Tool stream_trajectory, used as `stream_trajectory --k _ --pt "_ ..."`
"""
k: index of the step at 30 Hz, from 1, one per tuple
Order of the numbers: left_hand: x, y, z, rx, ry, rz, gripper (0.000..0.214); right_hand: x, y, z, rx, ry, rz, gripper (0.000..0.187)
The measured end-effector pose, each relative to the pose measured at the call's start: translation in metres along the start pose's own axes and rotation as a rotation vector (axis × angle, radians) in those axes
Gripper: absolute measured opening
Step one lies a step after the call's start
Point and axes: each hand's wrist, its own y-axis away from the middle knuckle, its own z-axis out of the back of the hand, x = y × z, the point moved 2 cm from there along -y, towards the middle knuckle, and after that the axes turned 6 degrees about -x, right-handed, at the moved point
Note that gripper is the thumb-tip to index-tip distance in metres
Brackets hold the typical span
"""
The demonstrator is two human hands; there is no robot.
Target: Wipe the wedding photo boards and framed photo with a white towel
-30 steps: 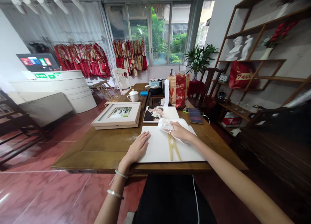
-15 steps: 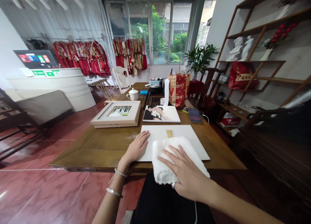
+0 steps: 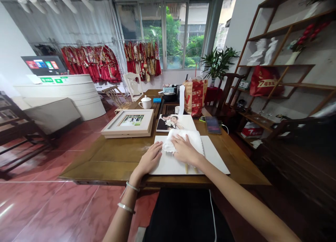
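Observation:
My left hand (image 3: 151, 158) lies flat over the left edge of a white rectangular panel (image 3: 215, 156), fingers stretched out. Toward the panel's far side, my right hand (image 3: 185, 150) holds a folded white cloth (image 3: 195, 139) against its surface, fingers spread over the top. Below my right wrist, beige strips (image 3: 186, 168) show on the panel, partly covered by the forearm. The cloth's far edge overlaps the near edge of a wedding photo print (image 3: 183, 122).
Left of the print lies a pale wooden picture frame (image 3: 147, 130) on the brown table (image 3: 105, 165). Farther back are a white lidded mug (image 3: 146, 102), a red-and-tan paper bag (image 3: 193, 98) and a phone (image 3: 213, 125) with a cable. Wooden shelves (image 3: 278, 66) stand at right.
My right hand has slid the cloth away from me, from the panel's near edge to its far side. My left hand stays at the left edge.

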Motion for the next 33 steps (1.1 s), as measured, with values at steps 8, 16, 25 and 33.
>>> stream_trajectory --k 8,16,25,33 --pt "0.002 0.003 0.004 -0.017 0.126 0.002 0.04 0.067 0.075 0.007 0.005 -0.175 0.286 0.062" --pt "0.007 0.002 -0.003 -0.029 0.032 -0.013 0.041 0.049 0.095 0.029 0.059 -0.231 0.273 0.063" --pt "0.002 0.001 -0.001 -0.023 -0.017 -0.014 0.041 -0.002 0.009 0.02 -0.076 -0.123 0.012 0.033" --pt "-0.002 0.001 0.002 -0.005 -0.042 0.02 0.042 0.009 -0.065 0.008 -0.045 -0.26 0.092 0.028"
